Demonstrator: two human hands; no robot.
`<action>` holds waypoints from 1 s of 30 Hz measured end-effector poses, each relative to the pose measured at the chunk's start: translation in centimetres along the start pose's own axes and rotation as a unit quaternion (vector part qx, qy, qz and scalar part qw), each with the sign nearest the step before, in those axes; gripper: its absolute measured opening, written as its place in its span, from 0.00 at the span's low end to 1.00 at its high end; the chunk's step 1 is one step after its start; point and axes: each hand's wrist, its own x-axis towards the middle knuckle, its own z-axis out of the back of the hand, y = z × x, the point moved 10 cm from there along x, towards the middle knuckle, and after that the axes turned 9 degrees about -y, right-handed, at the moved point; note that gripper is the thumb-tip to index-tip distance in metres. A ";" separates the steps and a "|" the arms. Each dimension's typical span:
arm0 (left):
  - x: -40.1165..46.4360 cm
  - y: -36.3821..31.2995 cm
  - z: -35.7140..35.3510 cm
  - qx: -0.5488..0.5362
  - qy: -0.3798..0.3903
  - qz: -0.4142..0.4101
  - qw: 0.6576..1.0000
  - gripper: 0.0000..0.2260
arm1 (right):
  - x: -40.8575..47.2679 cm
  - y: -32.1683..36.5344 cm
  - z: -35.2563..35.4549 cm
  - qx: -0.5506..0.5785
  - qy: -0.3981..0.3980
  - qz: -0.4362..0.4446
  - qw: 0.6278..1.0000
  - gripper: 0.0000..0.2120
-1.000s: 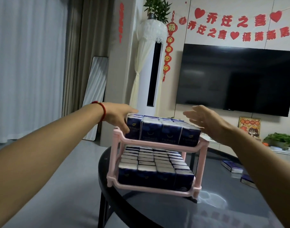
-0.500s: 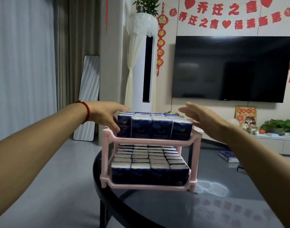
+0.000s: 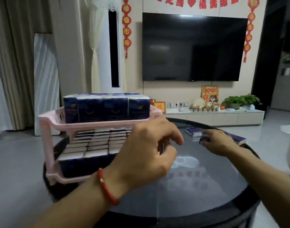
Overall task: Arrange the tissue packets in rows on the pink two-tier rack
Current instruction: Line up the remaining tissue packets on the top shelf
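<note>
Left hand (image 3: 147, 155): raised in front of the right end of the pink two-tier rack (image 3: 47, 129), fingers loosely curled, holding nothing; a red bracelet (image 3: 106, 188) circles its wrist. Right hand (image 3: 218, 143): lowered to the far right part of the surface (image 3: 198, 186), fingers curled over a small dark tissue packet (image 3: 202, 140); whether the packet is gripped or only touched cannot be determined.

Rack position: left part of the round dark surface. Upper tier: a row of blue tissue packets (image 3: 106, 107) standing upright, side by side, with further rows behind. Lower tier: packets laid in rows (image 3: 95, 143), partly hidden by the left hand.

Loose packets: one (image 3: 192, 131) lies just beyond the right hand; another (image 3: 238, 140) lies at the surface edge, just right of that hand.

Background: a wall-mounted television (image 3: 193, 46).
</note>
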 end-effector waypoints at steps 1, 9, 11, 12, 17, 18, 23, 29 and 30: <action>-0.5 0.9 -2.9 -0.018 0.034 0.031 0.999 0.11 | -0.1 -0.3 -1.0 -0.006 0.006 0.006 1.000 0.11; -1.5 7.4 -16.3 0.004 0.190 0.230 0.954 0.20 | -1.7 0.4 -0.4 0.075 -0.014 0.074 0.994 0.08; -1.5 8.6 -17.2 0.021 0.197 0.267 0.943 0.27 | -3.3 0.7 1.1 0.180 -0.015 0.067 0.981 0.08; -1.5 9.2 -17.4 0.023 0.193 0.285 0.939 0.30 | -4.2 1.0 2.0 0.233 -0.016 0.066 0.970 0.09; -1.7 11.3 -18.1 -0.055 0.117 0.332 0.934 0.24 | -8.6 2.4 4.6 0.463 0.099 0.059 0.879 0.13; -1.8 11.5 -18.0 -0.086 0.096 0.336 0.933 0.18 | -8.8 2.3 4.4 0.472 0.121 0.054 0.872 0.14; -2.3 12.4 -17.7 -0.129 0.043 0.363 0.922 0.02 | -3.0 -4.5 3.7 0.283 -0.025 0.009 0.959 0.15; -2.3 11.8 -17.5 -0.121 0.031 0.328 0.936 0.02 | 1.3 -12.3 -1.8 0.000 0.010 -0.090 0.996 0.18; -2.4 11.9 -17.3 -0.121 0.029 0.326 0.937 0.02 | 1.1 -12.3 -1.7 0.002 -0.008 -0.088 0.996 0.16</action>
